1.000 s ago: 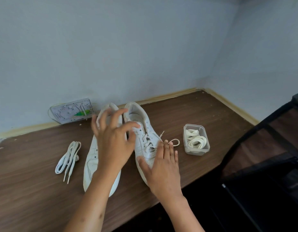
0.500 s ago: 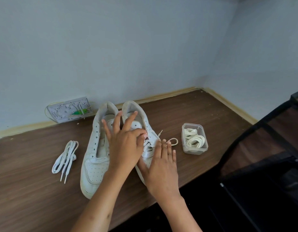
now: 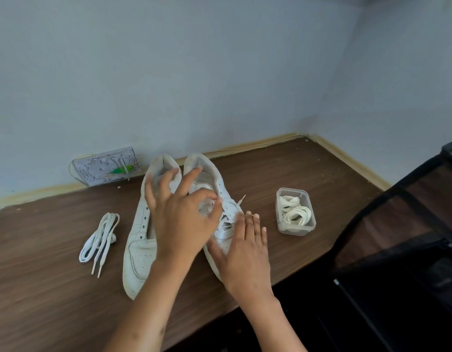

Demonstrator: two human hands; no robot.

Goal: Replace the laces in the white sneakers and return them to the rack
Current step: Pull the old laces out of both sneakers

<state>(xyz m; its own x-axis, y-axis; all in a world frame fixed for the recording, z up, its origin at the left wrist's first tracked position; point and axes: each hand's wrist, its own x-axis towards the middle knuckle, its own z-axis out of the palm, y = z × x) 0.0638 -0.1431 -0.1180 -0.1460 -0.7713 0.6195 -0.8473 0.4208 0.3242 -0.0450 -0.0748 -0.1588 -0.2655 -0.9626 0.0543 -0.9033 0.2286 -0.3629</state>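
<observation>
Spanning the lower view, the wooden table (image 3: 283, 179) carries a pair of white sneakers side by side, toes toward the person; the black rack (image 3: 402, 224) stands at the right. The left sneaker (image 3: 138, 240) shows bare eyelets, while the right sneaker (image 3: 227, 196) is laced. The left hand (image 3: 181, 219) hovers over the tongues, fingers spread, its grip apparently pinching at the right sneaker's lace, though blur leaves this uncertain. The right hand (image 3: 242, 252) lies flat on that shoe's toe, steadying it. A removed lace (image 3: 99, 237) lies to the left; a clear tub (image 3: 296, 212) of fresh laces sits to the right. Unlacing the second shoe seems the step; next comes drawing the lace free.
</observation>
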